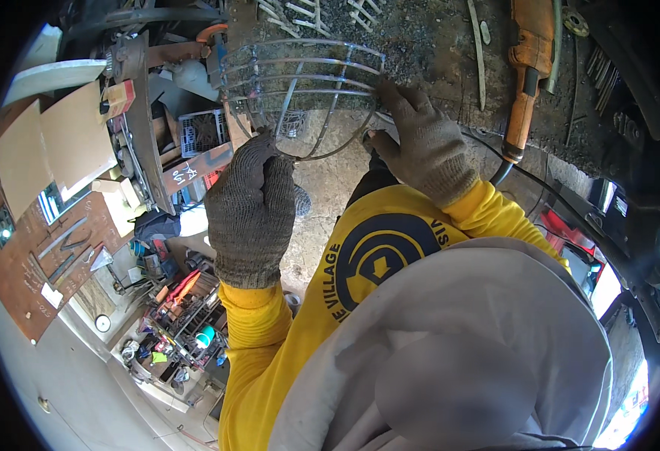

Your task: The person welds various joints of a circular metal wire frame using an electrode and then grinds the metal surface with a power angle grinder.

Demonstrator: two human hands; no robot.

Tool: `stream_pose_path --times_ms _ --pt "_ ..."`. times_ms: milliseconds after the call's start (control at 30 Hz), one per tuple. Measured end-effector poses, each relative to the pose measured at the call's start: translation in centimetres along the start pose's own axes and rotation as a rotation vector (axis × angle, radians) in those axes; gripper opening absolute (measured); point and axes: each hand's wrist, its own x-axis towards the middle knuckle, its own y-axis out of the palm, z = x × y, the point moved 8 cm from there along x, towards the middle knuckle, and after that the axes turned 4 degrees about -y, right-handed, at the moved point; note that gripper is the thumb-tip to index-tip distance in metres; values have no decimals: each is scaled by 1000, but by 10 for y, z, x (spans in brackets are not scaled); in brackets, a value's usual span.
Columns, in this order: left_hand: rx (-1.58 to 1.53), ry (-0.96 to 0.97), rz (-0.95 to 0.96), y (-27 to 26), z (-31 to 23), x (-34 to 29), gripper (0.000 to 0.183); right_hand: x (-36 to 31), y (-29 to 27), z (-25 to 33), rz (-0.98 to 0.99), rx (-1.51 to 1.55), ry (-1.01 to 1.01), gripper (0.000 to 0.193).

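A curved frame of welded metal rods (311,77), like a rack or basket, rests partly on the dark workbench (435,71) and partly over its near edge. My left hand (251,210), in a dark knitted glove, has its fingers closed at the frame's near left end. In a lighter grey-brown glove, my right hand (431,143) grips the frame's right end, the fingertips at the corner of the bars and the thumb lower down. The fingertips of my left hand are partly hidden by the glove's back.
An orange angle grinder (533,45) lies at the bench's right, its black cable (548,180) running off rightward. Short metal rods (311,15) lie at the far edge, a long flat strip (477,56) nearer the grinder. Left stand a cluttered shelf (195,161) and cardboard (74,139).
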Motion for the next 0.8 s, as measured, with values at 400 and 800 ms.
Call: stream_pose_path --times_ms 400,800 --pt "14 50 8 2 8 2 23 -8 8 -7 -52 73 18 69" --pt "18 75 -31 0 4 1 24 30 -10 11 -171 -206 -95 27"
